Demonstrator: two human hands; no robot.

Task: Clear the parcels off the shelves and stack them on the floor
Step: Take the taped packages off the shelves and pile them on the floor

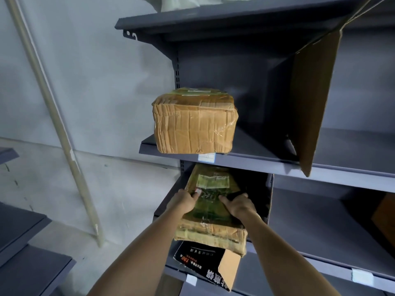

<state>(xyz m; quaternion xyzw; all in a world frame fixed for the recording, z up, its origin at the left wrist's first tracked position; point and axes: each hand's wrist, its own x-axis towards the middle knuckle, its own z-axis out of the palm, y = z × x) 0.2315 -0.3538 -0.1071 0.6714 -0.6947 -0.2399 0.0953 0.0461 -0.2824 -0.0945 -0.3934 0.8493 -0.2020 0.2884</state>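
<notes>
on the lower shelf (320,227) of a dark grey metal rack, both hands hold a flat parcel (210,212) wrapped in greenish film and brown tape. its far end runs back under the middle shelf (256,162) into shadow, so how deep it reaches is hard to make out, and the print on its pale label is too blurred to read. it lies on a black printed box (205,263) with an open brown flap, which juts past the shelf edge; most of that box is hidden beneath the parcel. the left hand (184,200) grips the parcel's left edge, thumb on top pointing inward, its fingers hidden under the side. the right hand (240,205) grips the right edge the same way, thumb laid across the top film, fingers curled out of sight down the far side. both forearms reach up from the bottom of the frame, cut off before the elbows.

on the middle shelf sits a second, bulkier taped parcel (193,122), its front overhanging the edge above a small white tag. to the right a brown cardboard sheet (312,99) hangs tilted from the top shelf (213,20), its upper corner cut off by the frame. a pale pole (57,124) leans against the wall on the left.
</notes>
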